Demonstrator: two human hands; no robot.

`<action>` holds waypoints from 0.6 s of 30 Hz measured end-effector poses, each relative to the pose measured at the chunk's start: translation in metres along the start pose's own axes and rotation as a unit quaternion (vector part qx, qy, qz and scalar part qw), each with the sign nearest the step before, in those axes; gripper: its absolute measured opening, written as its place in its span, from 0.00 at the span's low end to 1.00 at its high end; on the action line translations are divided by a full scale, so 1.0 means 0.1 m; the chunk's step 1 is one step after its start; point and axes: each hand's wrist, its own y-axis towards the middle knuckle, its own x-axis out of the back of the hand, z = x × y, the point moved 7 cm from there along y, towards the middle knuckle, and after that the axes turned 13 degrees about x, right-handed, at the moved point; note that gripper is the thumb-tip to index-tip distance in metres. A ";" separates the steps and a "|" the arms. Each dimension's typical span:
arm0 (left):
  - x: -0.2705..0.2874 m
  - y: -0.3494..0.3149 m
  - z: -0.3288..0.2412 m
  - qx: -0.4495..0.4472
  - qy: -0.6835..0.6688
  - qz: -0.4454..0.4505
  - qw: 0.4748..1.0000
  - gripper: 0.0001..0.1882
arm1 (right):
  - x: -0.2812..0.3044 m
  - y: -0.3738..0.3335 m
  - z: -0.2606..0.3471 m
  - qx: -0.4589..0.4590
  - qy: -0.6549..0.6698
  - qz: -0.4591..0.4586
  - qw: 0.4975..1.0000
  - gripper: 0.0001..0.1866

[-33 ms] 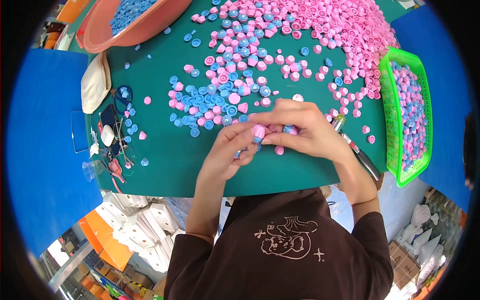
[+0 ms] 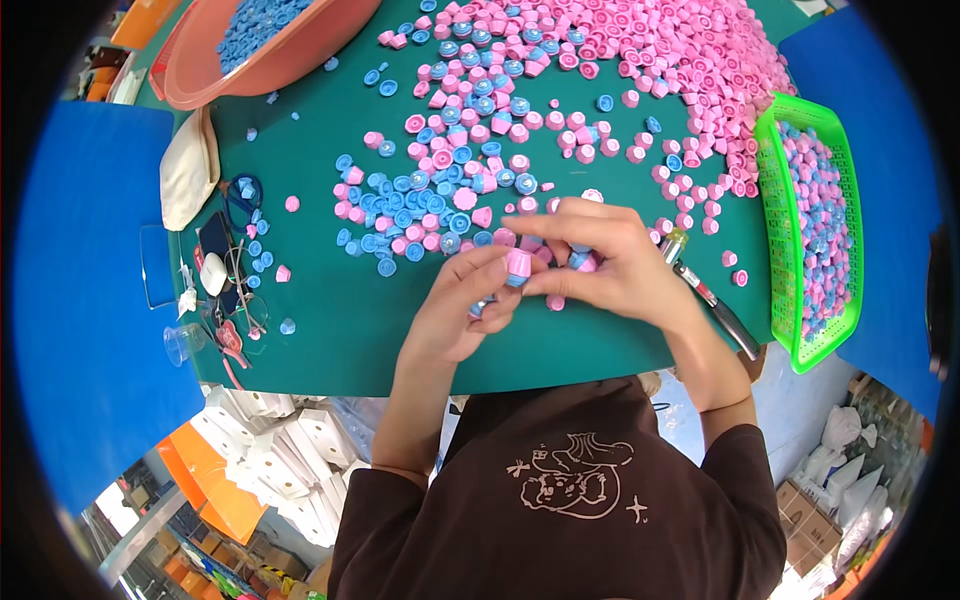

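Observation:
Near the front of the green table my left hand is closed, pinching a small pink cup-shaped piece with a blue part below it. A second blue piece shows among its curled lower fingers. Close on the right, my right hand curves its fingers and thumb around a blue-and-pink piece. Its index finger reaches toward the left hand's piece; whether it touches is unclear. A loose pink cup lies under the right thumb. Ahead of both hands spread blue caps and pink cups.
A large pink heap covers the back right. On the right stands a green basket of mixed pieces; a black-handled tool lies beside my right wrist. At left are an orange-pink basin, a cloth pouch, a phone and scissors.
The right index finger has lifted slightly away from the pink cup in my left hand, widening the gap between its fingers. The left hand keeps its grip.

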 end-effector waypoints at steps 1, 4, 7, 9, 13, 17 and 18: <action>-0.12 0.04 0.01 -0.004 -0.068 0.053 0.996 0.17 | 0.04 -0.04 0.04 0.009 -0.038 -0.046 0.998 0.24; -0.27 0.17 0.10 0.008 -0.111 0.066 0.992 0.16 | 0.07 -0.18 0.12 0.009 -0.099 -0.112 0.989 0.28; -0.28 0.26 0.19 0.037 -0.126 0.085 0.988 0.19 | 0.15 -0.30 0.14 0.023 -0.129 -0.163 0.978 0.27; -0.33 0.27 0.23 0.053 -0.127 0.119 0.983 0.21 | 0.18 -0.34 0.20 0.053 -0.163 -0.151 0.973 0.25; -0.43 0.30 0.27 0.086 -0.130 0.068 0.985 0.18 | 0.25 -0.43 0.19 0.073 -0.165 -0.167 0.969 0.24; -0.49 0.27 0.28 0.098 -0.103 0.066 0.988 0.19 | 0.29 -0.47 0.24 0.064 -0.167 -0.154 0.972 0.22; -0.48 0.29 0.33 0.096 -0.103 0.059 0.988 0.19 | 0.30 -0.49 0.24 0.038 -0.167 -0.138 0.976 0.23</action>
